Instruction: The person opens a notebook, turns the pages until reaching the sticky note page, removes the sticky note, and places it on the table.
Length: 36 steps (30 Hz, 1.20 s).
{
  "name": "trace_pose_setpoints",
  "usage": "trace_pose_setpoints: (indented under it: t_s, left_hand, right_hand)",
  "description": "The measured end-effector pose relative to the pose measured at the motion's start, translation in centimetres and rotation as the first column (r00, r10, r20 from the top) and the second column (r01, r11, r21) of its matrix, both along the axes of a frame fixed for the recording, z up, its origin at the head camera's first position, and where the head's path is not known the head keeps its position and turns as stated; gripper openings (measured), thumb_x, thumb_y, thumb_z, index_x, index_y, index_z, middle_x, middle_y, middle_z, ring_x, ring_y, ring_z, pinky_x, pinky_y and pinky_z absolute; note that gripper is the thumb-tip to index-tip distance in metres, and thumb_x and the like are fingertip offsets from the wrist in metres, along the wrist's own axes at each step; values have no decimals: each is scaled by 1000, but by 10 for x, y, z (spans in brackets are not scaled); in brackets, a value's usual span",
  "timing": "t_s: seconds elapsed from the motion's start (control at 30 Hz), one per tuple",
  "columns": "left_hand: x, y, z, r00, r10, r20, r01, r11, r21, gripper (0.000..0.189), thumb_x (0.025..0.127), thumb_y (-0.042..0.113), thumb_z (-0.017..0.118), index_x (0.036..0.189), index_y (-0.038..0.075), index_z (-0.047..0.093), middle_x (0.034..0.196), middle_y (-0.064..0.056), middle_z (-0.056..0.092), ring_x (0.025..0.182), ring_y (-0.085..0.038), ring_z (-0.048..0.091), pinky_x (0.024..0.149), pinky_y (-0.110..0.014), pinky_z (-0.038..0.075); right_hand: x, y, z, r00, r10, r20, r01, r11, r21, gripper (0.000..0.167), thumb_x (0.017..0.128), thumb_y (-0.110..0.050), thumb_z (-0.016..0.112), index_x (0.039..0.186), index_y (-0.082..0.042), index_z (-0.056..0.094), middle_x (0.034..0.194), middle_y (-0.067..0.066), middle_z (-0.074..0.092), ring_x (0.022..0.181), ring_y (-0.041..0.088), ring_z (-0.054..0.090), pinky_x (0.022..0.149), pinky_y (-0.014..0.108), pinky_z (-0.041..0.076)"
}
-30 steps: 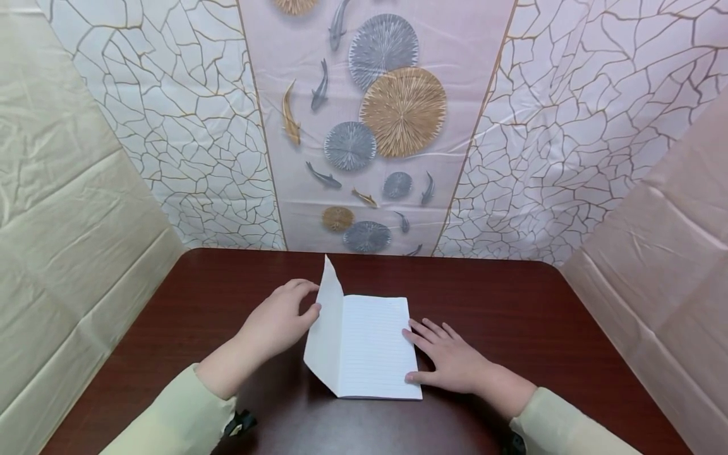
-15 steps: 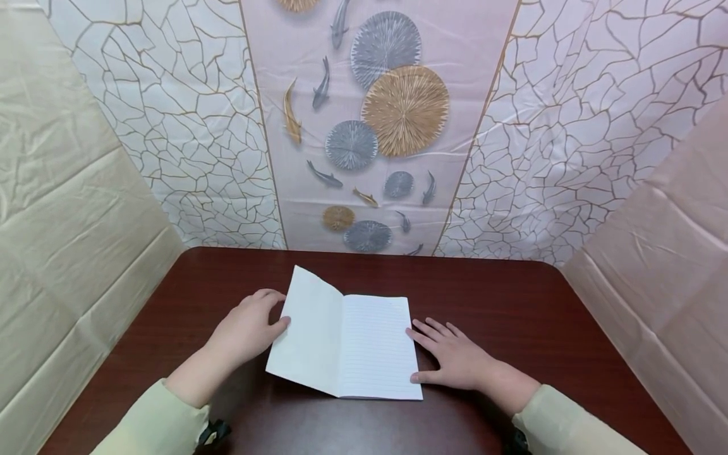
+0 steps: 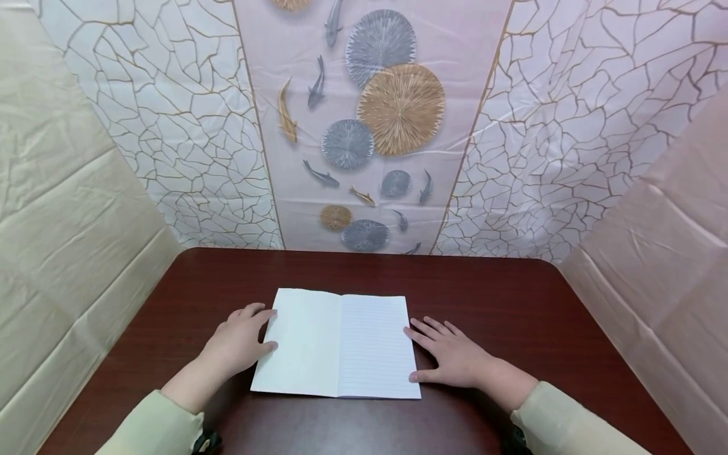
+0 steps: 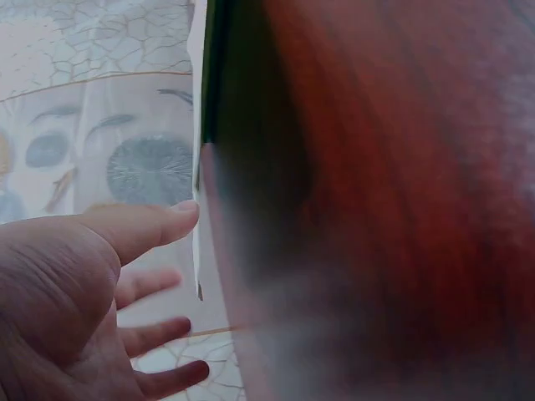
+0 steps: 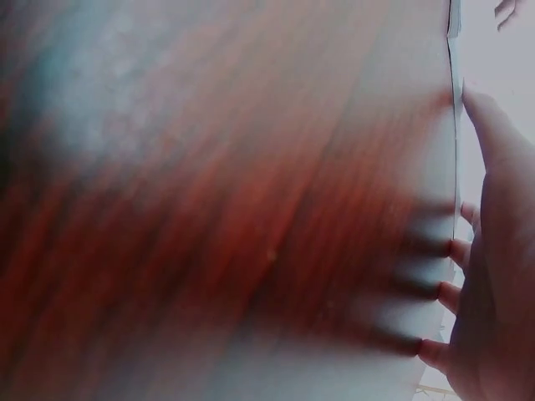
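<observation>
A notebook (image 3: 378, 347) lies open on the dark table, its blank inner cover (image 3: 304, 344) on the left and a ruled page on the right. My left hand (image 3: 236, 341) touches the cover's outer edge, thumb and index fingertip on the white surface. In the left wrist view the left thumb (image 4: 159, 225) meets the edge of the cover, which shows nearly edge-on, with the other fingers spread. My right hand (image 3: 452, 357) rests palm down at the ruled page's right edge, fingers spread. The right wrist view shows the right fingertips (image 5: 451, 292) close to the tabletop.
The reddish-brown wooden table (image 3: 364, 430) reaches back to a patterned cloth backdrop (image 3: 358, 126) with fish and discs. Beige cloth walls (image 3: 68, 240) stand at both sides. Pale sleeves (image 3: 156, 423) cover the forearms.
The cover has swung left and down from nearly upright to almost flat, with my left hand moving left along with it. My right hand has stayed at the page's right edge.
</observation>
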State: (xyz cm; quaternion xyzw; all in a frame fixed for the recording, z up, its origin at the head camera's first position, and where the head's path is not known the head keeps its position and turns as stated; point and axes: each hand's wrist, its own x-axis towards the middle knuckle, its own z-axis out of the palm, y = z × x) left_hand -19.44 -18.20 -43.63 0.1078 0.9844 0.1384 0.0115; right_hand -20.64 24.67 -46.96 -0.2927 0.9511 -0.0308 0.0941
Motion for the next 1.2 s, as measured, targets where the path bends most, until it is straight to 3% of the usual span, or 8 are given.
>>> trace_pose_setpoints:
  t_s: [0.13, 0.3, 0.47, 0.73, 0.83, 1.03, 1.2]
  left_hand:
    - [1, 1, -9, 999, -39, 7, 39, 998, -46, 51, 85, 31, 77, 132, 15, 65, 146, -19, 46, 130, -48, 42, 96, -65, 40]
    - [5, 4, -10, 998, -49, 30, 51, 997, -64, 45, 85, 31, 77, 127, 16, 68, 145, -19, 47, 131, -47, 41, 97, -66, 39]
    - [6, 7, -8, 998, -49, 38, 51, 997, -59, 45, 86, 30, 76, 127, 14, 67, 144, -20, 48, 131, -47, 41, 98, -65, 39]
    - [1, 22, -13, 997, -77, -11, 76, 992, -103, 46, 88, 35, 74, 122, 5, 68, 136, -19, 55, 128, -41, 47, 98, -60, 42]
    - [0, 31, -16, 992, -123, -19, 120, 988, -102, 46, 88, 34, 74, 123, 5, 67, 133, -15, 58, 128, -37, 49, 100, -57, 42]
    - [5, 52, -16, 966, -255, -41, 253, 966, -57, 44, 88, 28, 74, 124, 5, 65, 127, -13, 62, 122, -31, 56, 99, -49, 46]
    - [13, 69, -14, 952, -305, -26, 305, 952, -16, 48, 89, 30, 71, 129, 3, 63, 134, -15, 57, 127, -33, 52, 101, -48, 45]
  right_hand:
    - [0, -1, 2, 1000, 1, 4, -1, 1000, 1, 96, 82, -85, 42, 158, -28, 28, 163, 1, 23, 150, 31, 18, 115, 61, 19]
    - [0, -2, 4, 1000, -2, 15, 2, 1000, 1, 96, 82, -84, 43, 158, -28, 27, 163, 1, 22, 150, 31, 17, 115, 61, 18]
    - [0, -2, 4, 1000, -1, 9, 1, 1000, 0, 96, 83, -84, 43, 158, -27, 28, 163, 1, 23, 150, 31, 17, 115, 61, 18]
    - [0, -1, 3, 1000, -3, 2, 3, 1000, 1, 95, 83, -83, 43, 158, -27, 28, 163, 2, 23, 150, 31, 18, 115, 61, 19]
    - [1, -1, 3, 1000, -8, 9, 8, 1000, 2, 95, 83, -83, 44, 158, -27, 28, 163, 1, 23, 150, 30, 17, 115, 60, 18]
    - [1, -1, 3, 1000, -3, 20, 3, 1000, -2, 95, 83, -83, 43, 158, -26, 27, 163, 2, 23, 150, 31, 17, 115, 61, 18]
    - [1, -1, 3, 1000, -3, 23, 3, 1000, -5, 95, 83, -83, 44, 158, -27, 27, 163, 2, 23, 150, 31, 17, 115, 61, 17]
